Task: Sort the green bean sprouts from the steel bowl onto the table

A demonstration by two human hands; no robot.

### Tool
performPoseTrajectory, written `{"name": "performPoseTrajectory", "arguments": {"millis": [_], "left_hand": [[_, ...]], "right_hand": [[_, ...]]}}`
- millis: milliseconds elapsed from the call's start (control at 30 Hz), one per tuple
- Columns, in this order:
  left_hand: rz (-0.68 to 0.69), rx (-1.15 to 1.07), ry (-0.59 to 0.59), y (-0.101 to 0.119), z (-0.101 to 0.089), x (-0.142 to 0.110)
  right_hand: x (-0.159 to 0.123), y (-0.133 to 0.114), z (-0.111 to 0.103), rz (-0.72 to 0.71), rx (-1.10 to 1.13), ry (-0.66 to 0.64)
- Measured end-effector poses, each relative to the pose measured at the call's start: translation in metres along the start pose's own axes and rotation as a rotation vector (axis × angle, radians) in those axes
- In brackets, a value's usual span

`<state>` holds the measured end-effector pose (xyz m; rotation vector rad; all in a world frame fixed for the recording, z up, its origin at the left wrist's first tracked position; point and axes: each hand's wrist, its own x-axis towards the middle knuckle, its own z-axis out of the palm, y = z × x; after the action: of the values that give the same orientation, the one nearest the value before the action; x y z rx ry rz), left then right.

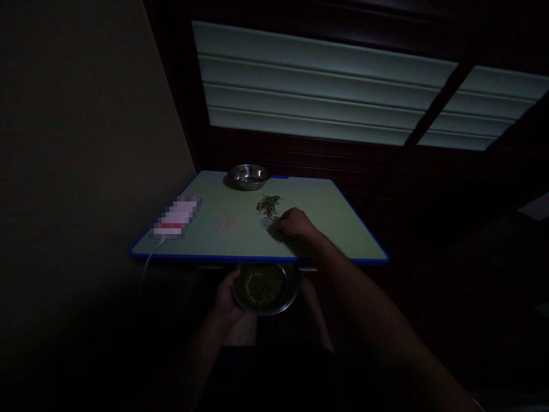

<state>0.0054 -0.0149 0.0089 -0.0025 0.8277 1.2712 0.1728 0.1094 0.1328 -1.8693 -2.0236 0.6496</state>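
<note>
My left hand (226, 298) grips the rim of a steel bowl (288, 297) full of small green grains, held just below the near edge of a small green table (334, 229) with a blue border. My right hand (295, 224) rests on the tabletop with fingers curled down, touching a small pale patch of grains (267, 222). A dark heap of green grains (269, 204) lies just beyond that hand. A faint pale pile (229, 224) lies to the left of it.
An empty steel bowl (249, 175) stands at the table's far edge. A blurred pink-and-white device (175, 218) with a white cable (148, 263) lies at the table's left. A wall is at left, a louvred window behind. The room is very dark.
</note>
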Motion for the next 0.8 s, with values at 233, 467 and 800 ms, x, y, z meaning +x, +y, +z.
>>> {"name": "performPoseTrajectory", "arguments": {"millis": [233, 467, 800], "left_hand": [[0.002, 0.009, -0.003, 0.001, 0.000, -0.002], [0.007, -0.008, -0.014, 0.002, -0.001, -0.002], [0.000, 0.005, 0.017, 0.003, -0.002, -0.002]], "right_hand": [[-0.002, -0.028, 0.019, 0.030, -0.043, 0.062], [-0.001, -0.050, 0.034, 0.033, 0.044, 0.080], [0.015, -0.033, 0.031, -0.034, 0.223, 0.143]]}}
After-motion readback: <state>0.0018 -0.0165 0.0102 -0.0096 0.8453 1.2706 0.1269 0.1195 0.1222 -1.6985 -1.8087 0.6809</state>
